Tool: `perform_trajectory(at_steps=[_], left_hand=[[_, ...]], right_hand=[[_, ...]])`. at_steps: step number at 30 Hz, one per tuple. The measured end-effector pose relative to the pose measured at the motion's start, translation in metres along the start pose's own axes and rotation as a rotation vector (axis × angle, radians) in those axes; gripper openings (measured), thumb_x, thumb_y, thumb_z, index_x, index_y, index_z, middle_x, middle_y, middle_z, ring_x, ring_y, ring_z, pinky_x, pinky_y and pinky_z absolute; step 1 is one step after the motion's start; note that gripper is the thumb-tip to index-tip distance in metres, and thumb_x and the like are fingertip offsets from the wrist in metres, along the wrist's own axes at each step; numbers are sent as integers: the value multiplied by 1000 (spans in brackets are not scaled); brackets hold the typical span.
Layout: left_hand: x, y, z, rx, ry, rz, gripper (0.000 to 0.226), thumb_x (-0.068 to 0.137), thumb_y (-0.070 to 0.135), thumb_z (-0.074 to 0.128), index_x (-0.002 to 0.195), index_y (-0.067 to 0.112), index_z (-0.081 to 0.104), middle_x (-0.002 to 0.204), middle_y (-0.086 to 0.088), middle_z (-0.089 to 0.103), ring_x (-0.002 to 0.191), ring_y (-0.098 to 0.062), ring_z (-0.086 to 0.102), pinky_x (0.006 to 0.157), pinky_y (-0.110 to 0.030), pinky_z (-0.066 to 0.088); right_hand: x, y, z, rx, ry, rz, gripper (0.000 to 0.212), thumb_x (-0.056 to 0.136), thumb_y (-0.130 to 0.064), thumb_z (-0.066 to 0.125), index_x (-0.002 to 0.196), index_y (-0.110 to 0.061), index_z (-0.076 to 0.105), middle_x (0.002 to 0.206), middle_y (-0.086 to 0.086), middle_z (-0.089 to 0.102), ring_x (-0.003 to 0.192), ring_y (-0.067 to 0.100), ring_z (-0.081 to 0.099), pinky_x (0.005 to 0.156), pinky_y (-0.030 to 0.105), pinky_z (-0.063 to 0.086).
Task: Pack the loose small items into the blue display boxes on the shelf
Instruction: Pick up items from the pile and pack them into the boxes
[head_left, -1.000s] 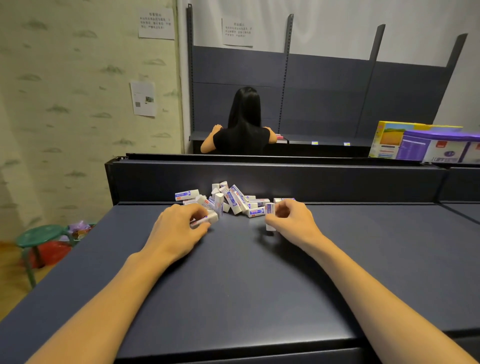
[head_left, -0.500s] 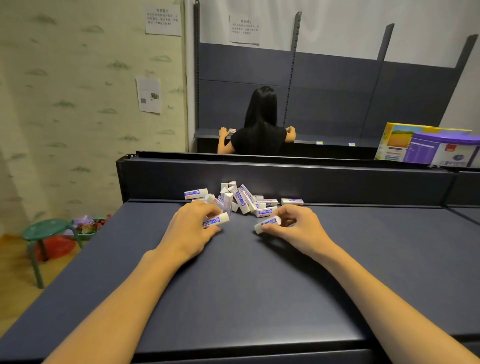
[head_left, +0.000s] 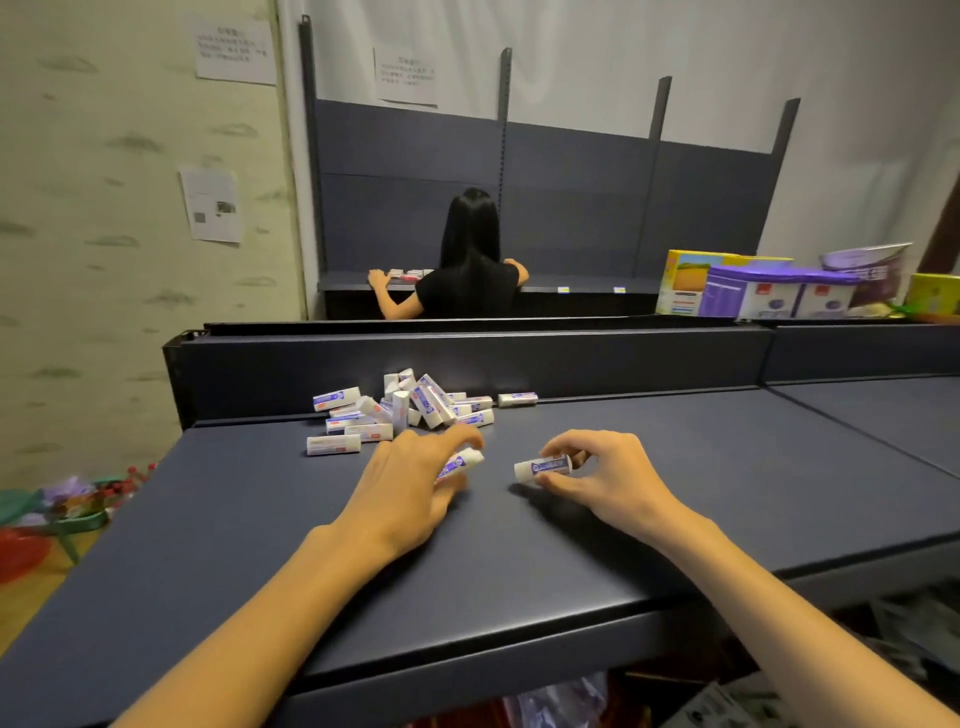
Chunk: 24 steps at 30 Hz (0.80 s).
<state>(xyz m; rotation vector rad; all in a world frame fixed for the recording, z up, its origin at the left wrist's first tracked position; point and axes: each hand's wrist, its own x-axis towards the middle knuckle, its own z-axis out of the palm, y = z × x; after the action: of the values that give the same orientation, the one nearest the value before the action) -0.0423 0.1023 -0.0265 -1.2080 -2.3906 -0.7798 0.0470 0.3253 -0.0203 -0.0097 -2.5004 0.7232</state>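
Both hands are each holding one small white eraser over the dark shelf.

Head view: the left hand is curling its fingers round an eraser, and the right hand is pinching another eraser between thumb and fingertips. The loose pile of erasers is lying just beyond the left hand, against the shelf's back wall. A seated person is facing away, far behind.

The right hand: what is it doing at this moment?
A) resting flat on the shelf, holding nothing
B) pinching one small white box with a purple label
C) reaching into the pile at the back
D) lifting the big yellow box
B: the right hand pinches a small white box between thumb and fingers, just above the shelf, apart from the pile.
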Motion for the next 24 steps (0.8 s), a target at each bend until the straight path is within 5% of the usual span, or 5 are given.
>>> perform_trajectory(at_steps=[7, 14, 24], left_hand=[[16, 55, 21, 69, -26, -6, 18, 94, 29, 52, 110, 35, 58, 107, 7, 63, 101, -19, 52, 88, -35, 43], [43, 144, 66, 4, 83, -36, 19, 94, 28, 50, 108, 35, 62, 91, 5, 65, 90, -21, 55, 79, -36, 46], [82, 267, 139, -130, 123, -130, 25, 92, 27, 50, 110, 31, 66, 94, 3, 68, 84, -18, 59, 77, -30, 49]], right_hand=[[-36, 22, -48, 4, 7, 4, 17, 78, -33, 77, 93, -26, 72, 85, -14, 67, 79, 5, 56, 67, 9, 43], [-76, 71, -109, 111, 73, 53, 20, 76, -29, 79, 92, -18, 72, 81, -11, 67, 75, -4, 56, 62, 10, 44], [-125, 166, -215, 77, 84, 75, 22, 78, -29, 77, 96, -17, 72, 82, -12, 65, 74, -3, 56, 64, 9, 43]])
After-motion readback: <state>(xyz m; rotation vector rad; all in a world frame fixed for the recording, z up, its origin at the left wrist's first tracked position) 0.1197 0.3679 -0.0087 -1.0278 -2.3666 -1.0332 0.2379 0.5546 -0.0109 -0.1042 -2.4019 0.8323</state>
